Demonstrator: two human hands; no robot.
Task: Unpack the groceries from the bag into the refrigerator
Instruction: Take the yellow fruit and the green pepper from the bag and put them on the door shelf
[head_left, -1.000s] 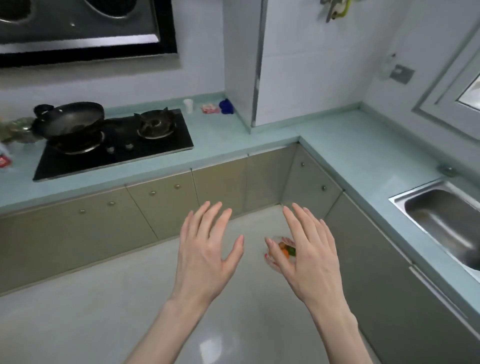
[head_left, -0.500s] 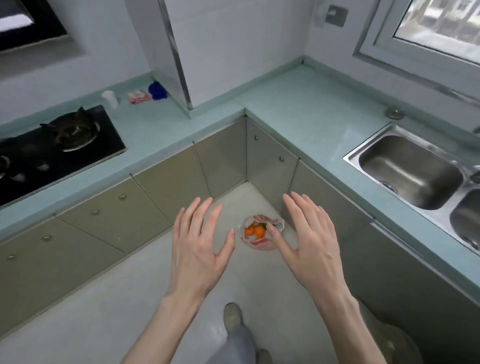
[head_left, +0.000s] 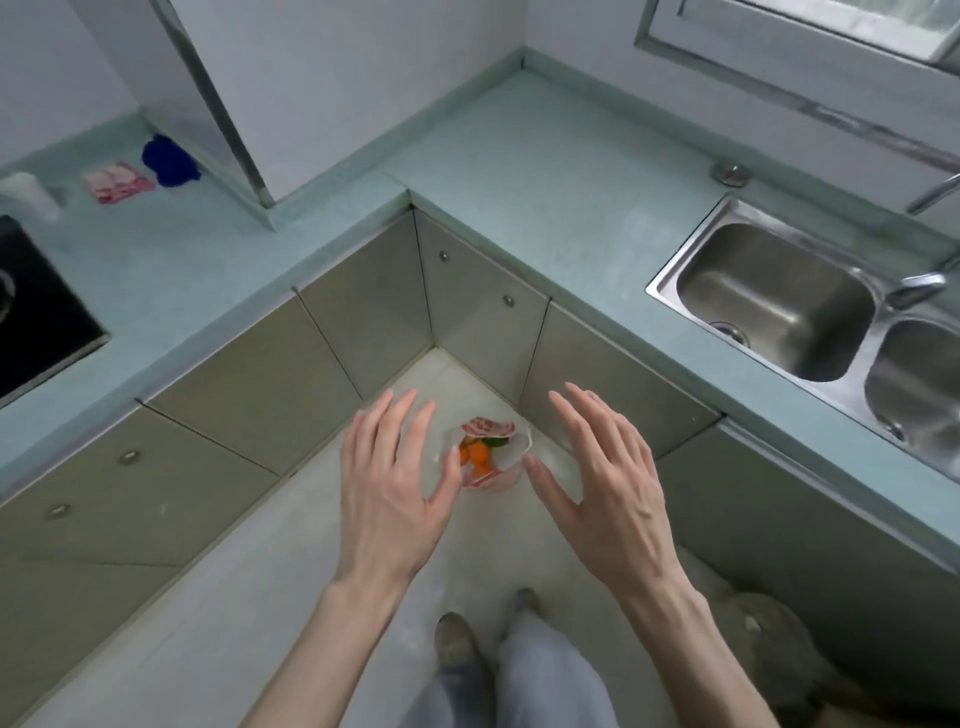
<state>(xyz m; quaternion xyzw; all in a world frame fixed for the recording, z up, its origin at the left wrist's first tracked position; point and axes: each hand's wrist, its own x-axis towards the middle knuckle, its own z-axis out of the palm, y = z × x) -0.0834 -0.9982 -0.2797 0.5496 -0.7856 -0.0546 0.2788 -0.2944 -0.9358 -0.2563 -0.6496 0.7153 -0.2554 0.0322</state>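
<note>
A person looked down into the corner of a kitchen. Both bare hands were held out, palms down, over the pale floor. The left hand (head_left: 387, 483) and the right hand (head_left: 605, 483) had fingers spread wide and straight, gripping nothing. Between them, farther off on the floor in the corner where the cabinets (head_left: 363, 332) met, sat a clear plastic bag (head_left: 485, 454) holding orange fruit and red-and-white packets. A pale green countertop (head_left: 519, 171) wrapped around the corner, with a steel double sink (head_left: 779, 296) on the right and a black cooktop (head_left: 36, 312) at the far left.
</note>
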